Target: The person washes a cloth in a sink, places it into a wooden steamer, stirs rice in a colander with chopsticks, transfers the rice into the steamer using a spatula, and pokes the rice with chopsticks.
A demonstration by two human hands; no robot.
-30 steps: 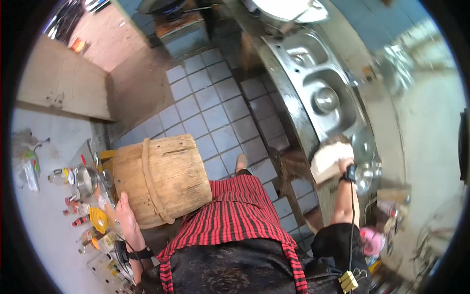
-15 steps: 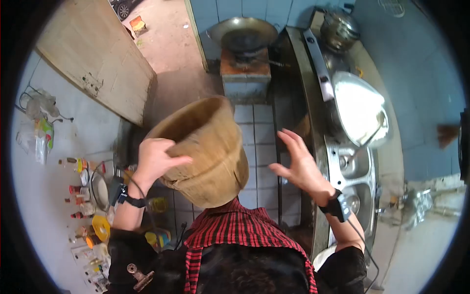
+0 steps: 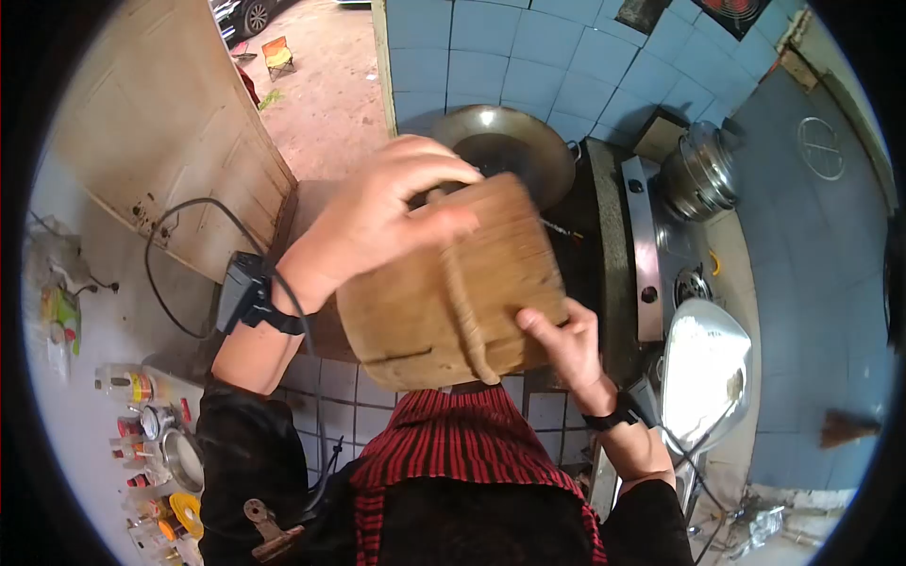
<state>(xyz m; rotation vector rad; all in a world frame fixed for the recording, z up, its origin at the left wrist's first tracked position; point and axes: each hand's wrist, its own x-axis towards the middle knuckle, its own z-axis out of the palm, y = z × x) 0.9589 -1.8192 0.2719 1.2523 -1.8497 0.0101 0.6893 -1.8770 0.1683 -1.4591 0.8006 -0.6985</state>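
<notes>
A brown wooden bucket (image 3: 401,316) with a rope-like band around it is held up in front of my chest, tipped on its side. My left hand (image 3: 387,212) is closed over its upper edge, the thumb lying across the outer wall. At the lower right, my right hand (image 3: 571,354) grips the bucket with the thumb on its wall and the other fingers partly hidden. The bucket's inside faces away from me and cannot be seen. Just beyond it sits a large metal wok (image 3: 547,174), partly covered by the bucket and my left hand.
To the right runs a counter with a gas stove (image 3: 645,245), a steel pot (image 3: 698,174) and a shiny metal pan or lid (image 3: 703,363). Bottles and jars (image 3: 132,384) line the left side. An open door (image 3: 160,104) stands at the upper left, with a small chair (image 3: 277,57) outside.
The bucket has turned and moved up towards the wok, its opening now out of sight. My right hand, apart from it before, has taken hold. My left hand has moved forward to the right.
</notes>
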